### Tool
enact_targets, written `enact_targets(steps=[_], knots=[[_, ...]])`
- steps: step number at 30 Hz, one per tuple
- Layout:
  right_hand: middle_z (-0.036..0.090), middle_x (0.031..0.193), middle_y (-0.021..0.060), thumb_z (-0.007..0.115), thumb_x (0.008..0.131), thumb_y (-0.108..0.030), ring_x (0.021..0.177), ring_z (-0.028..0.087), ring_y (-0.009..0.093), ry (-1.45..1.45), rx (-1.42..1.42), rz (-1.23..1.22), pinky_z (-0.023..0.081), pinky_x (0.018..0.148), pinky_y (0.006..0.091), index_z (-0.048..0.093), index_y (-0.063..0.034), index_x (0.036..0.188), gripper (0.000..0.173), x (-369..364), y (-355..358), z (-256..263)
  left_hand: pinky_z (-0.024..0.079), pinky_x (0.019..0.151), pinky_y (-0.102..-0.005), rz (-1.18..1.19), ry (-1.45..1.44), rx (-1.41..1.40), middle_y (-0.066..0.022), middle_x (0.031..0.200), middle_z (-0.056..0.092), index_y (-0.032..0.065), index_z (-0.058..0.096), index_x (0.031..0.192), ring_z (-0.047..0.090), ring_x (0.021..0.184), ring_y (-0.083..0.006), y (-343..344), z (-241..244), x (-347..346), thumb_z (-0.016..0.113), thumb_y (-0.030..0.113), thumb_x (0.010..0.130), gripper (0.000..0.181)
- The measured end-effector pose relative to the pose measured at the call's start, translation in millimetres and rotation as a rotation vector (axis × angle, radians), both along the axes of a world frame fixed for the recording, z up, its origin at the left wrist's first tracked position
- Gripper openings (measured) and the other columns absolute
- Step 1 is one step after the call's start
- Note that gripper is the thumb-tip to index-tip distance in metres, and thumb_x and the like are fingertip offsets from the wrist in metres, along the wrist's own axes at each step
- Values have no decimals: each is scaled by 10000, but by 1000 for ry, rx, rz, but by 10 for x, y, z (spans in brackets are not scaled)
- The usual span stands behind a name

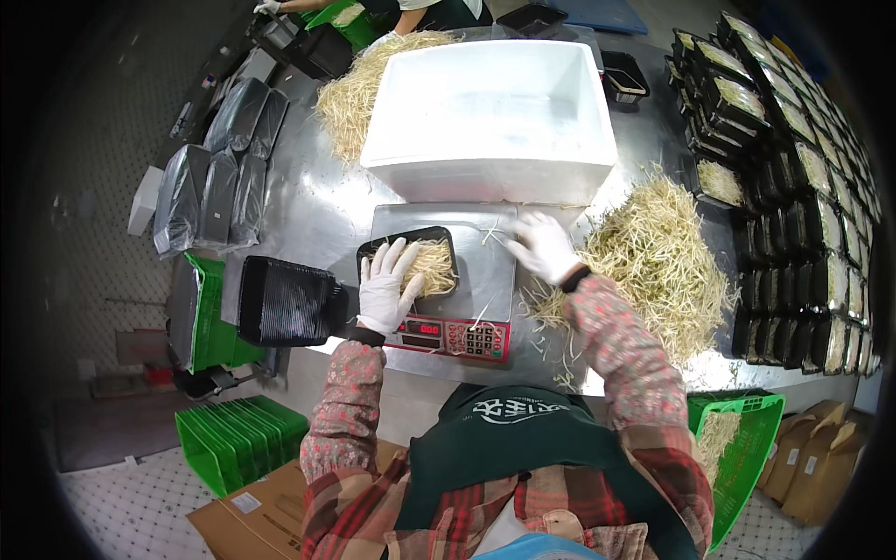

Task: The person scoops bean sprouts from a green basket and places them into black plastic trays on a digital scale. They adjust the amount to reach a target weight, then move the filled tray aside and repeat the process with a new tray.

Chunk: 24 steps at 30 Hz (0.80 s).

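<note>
My left hand [387,283], in a white glove, rests with spread fingers on bean sprouts [432,269] in a black plastic tray [455,280]. The tray sits on the steel platform of a red digital scale [483,276], whose display is lit. Over the platform's right side is my right hand [546,245], also gloved and slightly blurred. Its thumb is apart from the fingers, and no held thing shows. A few loose sprouts [492,232] lie on the platform beside its fingertips. A large heap of bean sprouts [651,273] lies just right of that hand.
A white foam box [490,175] stands behind the scale. Nested black trays [287,301] are at left, bagged tray stacks [231,175] beyond. Filled packs [791,259] line the right. Green crates [241,437] stand below. A co-worker's arm [413,17] reaches another sprout heap [357,98].
</note>
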State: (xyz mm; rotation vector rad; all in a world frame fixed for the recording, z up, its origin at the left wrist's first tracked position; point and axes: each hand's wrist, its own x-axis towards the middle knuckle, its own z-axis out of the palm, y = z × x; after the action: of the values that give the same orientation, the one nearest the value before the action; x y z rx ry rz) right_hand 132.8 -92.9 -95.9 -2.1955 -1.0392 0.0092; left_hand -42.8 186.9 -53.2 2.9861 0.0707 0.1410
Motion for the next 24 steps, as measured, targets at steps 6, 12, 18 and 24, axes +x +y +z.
enact_targets(steps=[6,12,18,24], knots=[[583,971,86,652,811,-252,991,553,288,-186,16,16,423,895,437,638,-102,918,184,-273,342,-332,222,1140,-596,-87,-19,9,-72,1526,390,239,415,1482,341,1406,-351,-50,-19,267,561,430,944,589],[594,962,69,689,773,-271,998,561,271,-162,176,10,410,916,466,637,-134,880,181,-1003,24,-138,219,1137,-589,-143,-97,34,-51,1518,404,260,393,1501,366,1388,-324,-276,-102,538,524,453,955,593],[572,1001,29,716,783,-297,1055,548,246,-162,125,69,332,1051,527,628,-163,901,199,-1217,-231,-321,172,1164,-562,-280,-336,-203,-142,1556,351,112,293,1537,302,1444,-359,-604,127,683,704,435,853,861],[499,1347,105,775,747,-283,1283,446,334,-153,-163,-485,323,1088,508,550,-163,1282,593,-1419,-1758,-674,258,1187,-427,-600,-141,-581,-219,1523,369,6,299,1515,331,1430,-372,-1790,182,269,884,331,671,1077]])
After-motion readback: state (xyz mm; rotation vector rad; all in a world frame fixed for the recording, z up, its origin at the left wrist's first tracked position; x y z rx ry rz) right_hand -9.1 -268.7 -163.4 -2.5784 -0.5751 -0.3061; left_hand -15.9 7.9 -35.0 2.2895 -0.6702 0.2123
